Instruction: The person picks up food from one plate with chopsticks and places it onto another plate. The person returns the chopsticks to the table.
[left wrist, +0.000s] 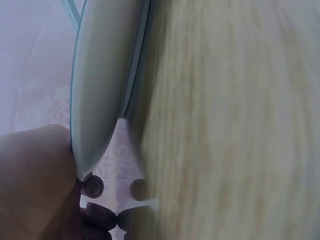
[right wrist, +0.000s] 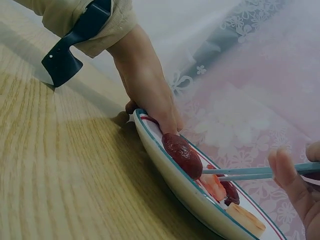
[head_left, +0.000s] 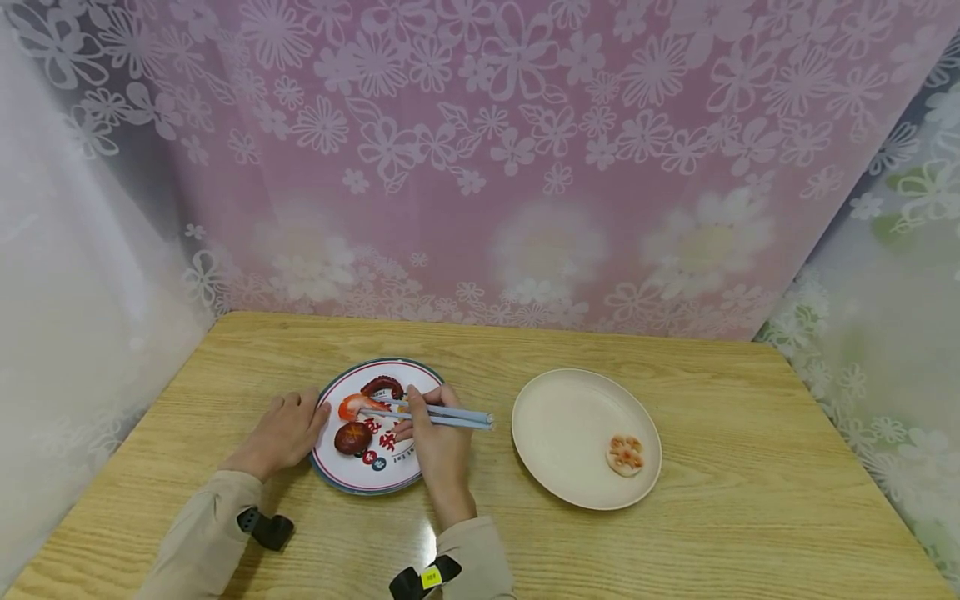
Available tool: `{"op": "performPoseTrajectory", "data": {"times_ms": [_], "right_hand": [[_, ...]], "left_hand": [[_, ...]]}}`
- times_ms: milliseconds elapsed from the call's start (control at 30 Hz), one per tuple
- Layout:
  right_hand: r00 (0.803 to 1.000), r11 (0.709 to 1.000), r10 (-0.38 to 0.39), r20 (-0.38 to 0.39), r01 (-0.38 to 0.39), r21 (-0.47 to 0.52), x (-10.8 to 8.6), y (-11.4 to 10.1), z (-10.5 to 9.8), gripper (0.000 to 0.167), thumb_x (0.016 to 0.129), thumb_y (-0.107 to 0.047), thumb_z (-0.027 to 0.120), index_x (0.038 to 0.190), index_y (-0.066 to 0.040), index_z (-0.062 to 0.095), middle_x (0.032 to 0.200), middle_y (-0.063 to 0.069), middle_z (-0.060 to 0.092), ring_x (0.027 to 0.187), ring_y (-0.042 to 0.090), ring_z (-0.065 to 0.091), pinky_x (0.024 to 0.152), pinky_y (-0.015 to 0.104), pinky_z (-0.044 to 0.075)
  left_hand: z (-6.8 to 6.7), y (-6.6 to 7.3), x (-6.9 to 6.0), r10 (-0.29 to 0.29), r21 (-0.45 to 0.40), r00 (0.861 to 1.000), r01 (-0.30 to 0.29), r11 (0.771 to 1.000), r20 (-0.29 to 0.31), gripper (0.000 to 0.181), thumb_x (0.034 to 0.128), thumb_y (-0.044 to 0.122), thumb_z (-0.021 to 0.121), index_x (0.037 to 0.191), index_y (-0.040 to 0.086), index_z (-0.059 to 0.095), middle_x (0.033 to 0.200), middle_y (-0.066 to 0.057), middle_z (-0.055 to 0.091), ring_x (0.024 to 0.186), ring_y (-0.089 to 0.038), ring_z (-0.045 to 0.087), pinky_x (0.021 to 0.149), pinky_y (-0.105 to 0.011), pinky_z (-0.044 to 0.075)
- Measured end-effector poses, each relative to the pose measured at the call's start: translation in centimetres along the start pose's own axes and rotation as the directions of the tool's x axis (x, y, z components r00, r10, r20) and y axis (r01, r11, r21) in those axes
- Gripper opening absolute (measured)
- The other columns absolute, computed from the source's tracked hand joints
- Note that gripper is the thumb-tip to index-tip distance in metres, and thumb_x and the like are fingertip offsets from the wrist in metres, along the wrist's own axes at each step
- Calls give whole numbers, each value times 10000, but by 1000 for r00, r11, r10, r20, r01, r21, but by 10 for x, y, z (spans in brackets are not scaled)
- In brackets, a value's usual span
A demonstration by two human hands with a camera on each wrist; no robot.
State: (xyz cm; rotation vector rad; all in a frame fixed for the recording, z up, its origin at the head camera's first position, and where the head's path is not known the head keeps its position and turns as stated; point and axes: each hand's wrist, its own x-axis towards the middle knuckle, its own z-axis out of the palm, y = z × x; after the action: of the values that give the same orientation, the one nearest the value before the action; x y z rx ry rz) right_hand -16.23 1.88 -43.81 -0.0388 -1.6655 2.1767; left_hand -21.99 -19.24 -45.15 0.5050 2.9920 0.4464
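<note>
The right hand (head_left: pixel 441 446) grips chopsticks (head_left: pixel 468 413); the left hand (head_left: pixel 281 433), apart from it, pinches the printed plate (head_left: pixel 341 468) at nine o'clock. On that plate, the mushroom (head_left: pixel 352 438) lies at eight o'clock, the shrimp (head_left: pixel 349 407), by the chopsticks' tips, at ten, the tentacle (head_left: pixel 382 384) at twelve.

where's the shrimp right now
In the head view, the shrimp lies on the patterned plate at left, between the brown mushroom and the dark tentacle, chopsticks reaching to it from the right.
</note>
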Motion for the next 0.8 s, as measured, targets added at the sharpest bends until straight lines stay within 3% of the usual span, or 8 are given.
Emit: {"op": "performPoseTrajectory", "data": {"times_ms": [267, 467, 667, 800], "right_hand": [[1000, 995, 19, 17, -17, -99, 3, 8, 6, 262, 941, -178, 644, 826, 25, 527, 748, 211, 661, 555, 387, 653, 514, 501, 518], [999, 996, 3, 33, 0, -90, 2, 6, 2, 261, 949, -189, 633, 848, 32, 537, 788, 272, 656, 526, 343, 644, 484, 503, 506], [1000, 997, -9, 26, 11, -75, 3, -2, -2, 275, 952, -167, 627, 832, 61, 529, 747, 314, 631, 514, 402, 636, 476, 477, 511], [1000, 997, 13, -2, -13, -75, 2, -19, 0, 250, 949, -71, 607, 795, 106, 521, 687, 295, 620, 539, 489, 616, 492, 491, 511]], "left_hand": [[1, 1, 0, 18, -2, 999, -18, 1000, -28, 268, 1038, 238, 376, 990, -13, 456, 932, -220, 506, 972, -426, 491, 864, -546, 357], [0, 2, -2, 10, 3, 1000, -9, 1000, -21, 280, 1040, 237, 368, 1017, -27, 459, 966, -245, 515, 999, -443, 491, 879, -555, 358], [-1, 3, -3, 9, 9, 1000, -9, 1000, -14, 274, 1042, 231, 372, 1024, -28, 460, 959, -241, 518, 1004, -445, 498, 887, -557, 355], [-1, 3, -4, 17, 8, 1000, -17, 1000, -26, 262, 1041, 225, 377, 992, -19, 456, 930, -230, 514, 979, -443, 501, 870, -556, 359]]}}
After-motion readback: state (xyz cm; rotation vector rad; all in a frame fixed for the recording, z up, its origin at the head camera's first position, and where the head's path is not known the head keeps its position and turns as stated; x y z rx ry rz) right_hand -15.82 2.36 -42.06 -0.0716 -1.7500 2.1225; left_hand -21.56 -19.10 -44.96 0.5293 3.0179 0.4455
